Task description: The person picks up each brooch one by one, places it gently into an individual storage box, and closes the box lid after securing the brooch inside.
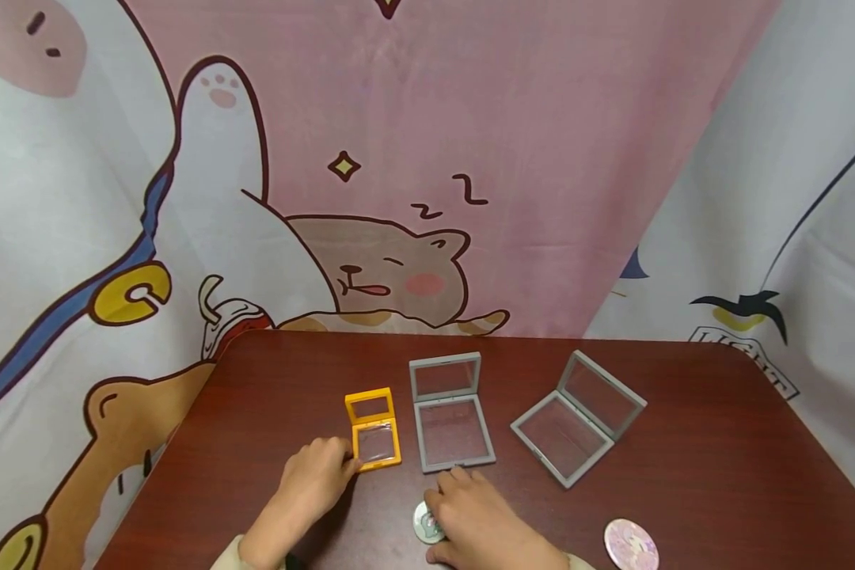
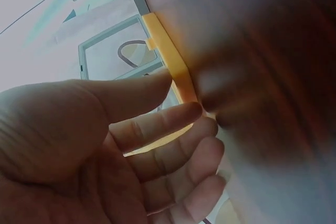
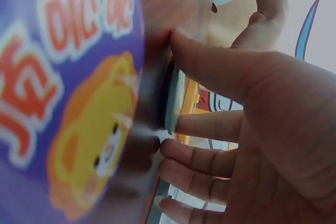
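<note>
A small yellow square case [image 1: 377, 443] with clear windows stands open, its lid raised. At its lower left corner, my left hand [image 1: 318, 475] pinches the frame; the left wrist view shows the thumb and index finger at the yellow edge [image 2: 176, 61]. A small round badge [image 1: 425, 524], pale with a green picture, lies by my right hand [image 1: 473, 514]. In the right wrist view its rim [image 3: 172, 98] sits between thumb and index finger, which hold it at the tabletop. The right hand hides part of the badge's face.
Two larger grey cases with clear windows, one in the middle [image 1: 491, 435] and one turned askew [image 1: 568, 480], stand open on the brown table [image 1: 741, 443]. A pink round badge [image 1: 631, 545] lies front right. A purple bear badge [image 3: 94, 145] looms close in the right wrist view.
</note>
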A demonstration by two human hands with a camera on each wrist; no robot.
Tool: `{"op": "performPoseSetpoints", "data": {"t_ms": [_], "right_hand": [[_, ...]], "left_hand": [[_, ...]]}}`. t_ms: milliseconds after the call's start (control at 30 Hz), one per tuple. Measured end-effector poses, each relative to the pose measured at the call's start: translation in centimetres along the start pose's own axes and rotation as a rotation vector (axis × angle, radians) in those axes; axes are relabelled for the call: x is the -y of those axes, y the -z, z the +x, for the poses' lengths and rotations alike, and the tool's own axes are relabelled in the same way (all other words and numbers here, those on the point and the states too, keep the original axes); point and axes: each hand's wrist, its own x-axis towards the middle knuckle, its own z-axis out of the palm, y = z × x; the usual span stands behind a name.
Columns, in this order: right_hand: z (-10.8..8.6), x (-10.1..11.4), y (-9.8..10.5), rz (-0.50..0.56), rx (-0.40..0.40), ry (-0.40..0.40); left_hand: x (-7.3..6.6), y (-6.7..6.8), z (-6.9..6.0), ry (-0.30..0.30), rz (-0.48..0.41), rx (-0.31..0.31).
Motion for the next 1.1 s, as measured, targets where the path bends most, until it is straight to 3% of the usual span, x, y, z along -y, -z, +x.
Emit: {"op": "performPoseSetpoints", "data": {"t_ms": [300, 667, 900, 1100], "right_hand": [[0.30, 0.17, -0.19, -0.012, 0.008, 0.014], [0.46, 0.34, -0.21, -0.019, 0.000, 0.012], [0.65, 0.24, -0.34, -0.067, -0.050, 0.053], [0.68, 0.23, -0.37, -0.049, -0.046, 0.046]], "left_hand": [[0.21, 0.19, 0.05, -0.024, -0.014, 0.030], [0.19, 0.40, 0.34, 0.028, -0.029, 0.063], [0.07, 0.26, 0.62, 0.033, -0.025, 0.075], [-0.07, 0.27, 0.70, 0.029, 0.000, 0.075]]}}
